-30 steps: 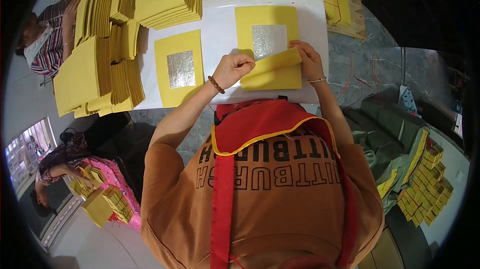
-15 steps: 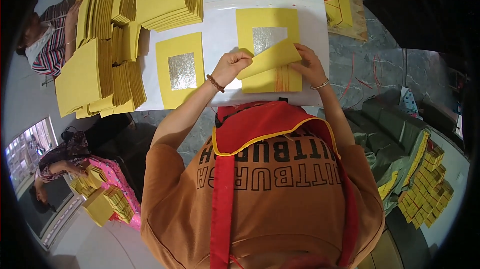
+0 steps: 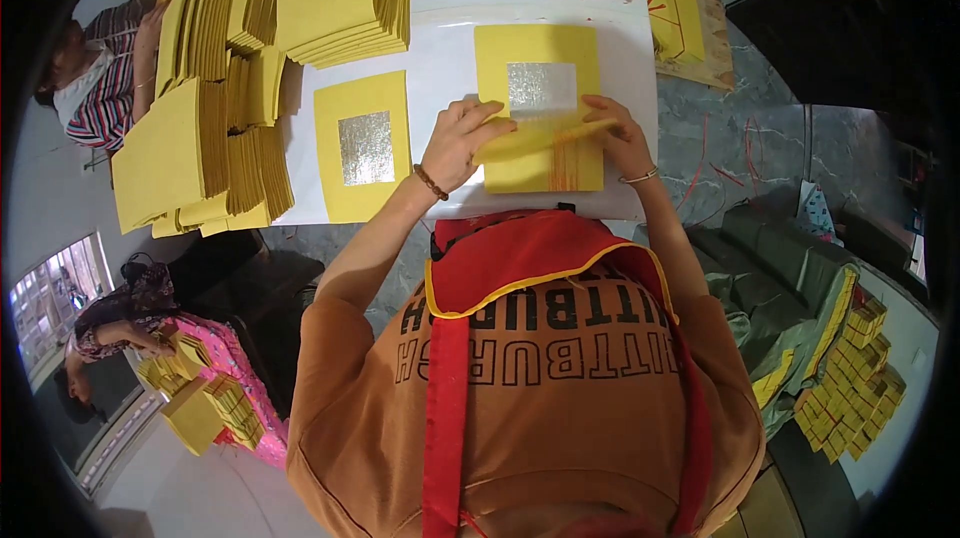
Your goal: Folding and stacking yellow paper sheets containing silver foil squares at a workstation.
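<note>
A yellow paper sheet (image 3: 540, 141) is bent up between my hands, seen almost edge-on above a flat stack of yellow paper (image 3: 540, 43). A silver foil square shows on the stack just beyond the raised sheet, and reddish streaks mark its near part. My left hand (image 3: 460, 145) grips the sheet's left end, fingers laid over its upper edge. At the right end, my right hand (image 3: 622, 141) pinches it between thumb and fingers. Left of my left forearm lies another yellow stack (image 3: 332, 153) with a silver foil square (image 3: 367, 150).
Piles of folded yellow paper (image 3: 340, 3) crowd the white table's (image 3: 440, 33) left and far sides. A person in stripes (image 3: 110, 78) handles paper at far left; another person (image 3: 130, 308) works at a pink-covered table (image 3: 240, 358). Yellow bundles (image 3: 850, 393) are piled at lower right.
The raised sheet has tipped from a slanted, broad-faced view to nearly level and edge-on. My left fingers have spread over its edge, and my right hand has shifted slightly nearer me.
</note>
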A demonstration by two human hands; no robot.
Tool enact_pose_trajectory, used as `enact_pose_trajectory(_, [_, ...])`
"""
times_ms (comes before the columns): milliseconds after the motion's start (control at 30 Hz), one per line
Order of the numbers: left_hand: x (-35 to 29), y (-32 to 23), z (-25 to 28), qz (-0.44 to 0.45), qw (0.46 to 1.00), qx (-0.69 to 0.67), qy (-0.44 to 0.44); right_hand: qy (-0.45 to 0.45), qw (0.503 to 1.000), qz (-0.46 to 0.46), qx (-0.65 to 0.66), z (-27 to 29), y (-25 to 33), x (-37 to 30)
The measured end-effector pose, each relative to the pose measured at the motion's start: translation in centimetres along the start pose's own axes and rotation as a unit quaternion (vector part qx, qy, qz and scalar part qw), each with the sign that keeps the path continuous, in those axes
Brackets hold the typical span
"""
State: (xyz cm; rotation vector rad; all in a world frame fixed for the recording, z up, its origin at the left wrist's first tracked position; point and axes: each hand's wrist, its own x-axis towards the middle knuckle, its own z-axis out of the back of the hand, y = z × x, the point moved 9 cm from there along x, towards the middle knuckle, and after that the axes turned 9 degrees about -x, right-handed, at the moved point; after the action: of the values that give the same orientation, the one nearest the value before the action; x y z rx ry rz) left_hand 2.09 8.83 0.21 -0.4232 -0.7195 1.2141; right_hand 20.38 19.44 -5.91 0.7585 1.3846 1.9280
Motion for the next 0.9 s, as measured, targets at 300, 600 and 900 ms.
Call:
enact_pose_trajectory(300, [-1.9,-3.6,0.8,-0.051,0.999,-0.010,-0.001,0.115,0.932,0.120,-0.321,-2.0,6.7,-2.8])
enact_pose_trajectory(600, [-2.2,6.8,-2.5,0.363,0.865,-0.335,-0.087,-0.073,0.983,-0.118,-0.118,-0.4,3.2,0.4])
enact_pose_trajectory(900, [-2.4,7.8,-3.5,0.427,0.816,-0.380,-0.088,-0.112,0.972,-0.169,-0.119,0.0,1.9,0.2])
